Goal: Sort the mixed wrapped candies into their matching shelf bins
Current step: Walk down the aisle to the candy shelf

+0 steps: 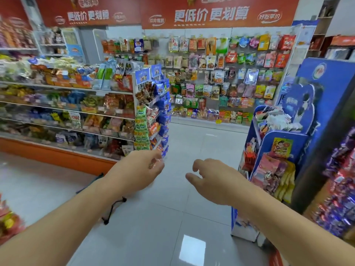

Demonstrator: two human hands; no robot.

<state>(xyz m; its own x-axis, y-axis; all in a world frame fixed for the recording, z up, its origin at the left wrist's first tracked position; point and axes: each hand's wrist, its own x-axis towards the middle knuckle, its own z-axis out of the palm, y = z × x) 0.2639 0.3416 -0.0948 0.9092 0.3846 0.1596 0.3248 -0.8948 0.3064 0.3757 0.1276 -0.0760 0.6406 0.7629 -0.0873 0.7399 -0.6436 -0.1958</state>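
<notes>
My left hand (138, 169) reaches forward over the aisle floor, its fingers curled around small orange-red wrapped candies (153, 163). My right hand (213, 179) hovers beside it at the same height, fingers loosely bent and holding nothing. A bin of purple and red wrapped candies (338, 198) lies at the right edge of the view. More red and yellow wrapped candies (8, 221) show at the lower left corner. The picture is blurred by motion.
A long snack shelf (67, 112) with an orange base runs along the left. A blue cardboard display stand (278, 150) stands on the right. Hanging snack packets cover the far wall (221, 73). Grey tiled floor (172, 217) stretches between them. A black folded object (113, 208) lies on the floor.
</notes>
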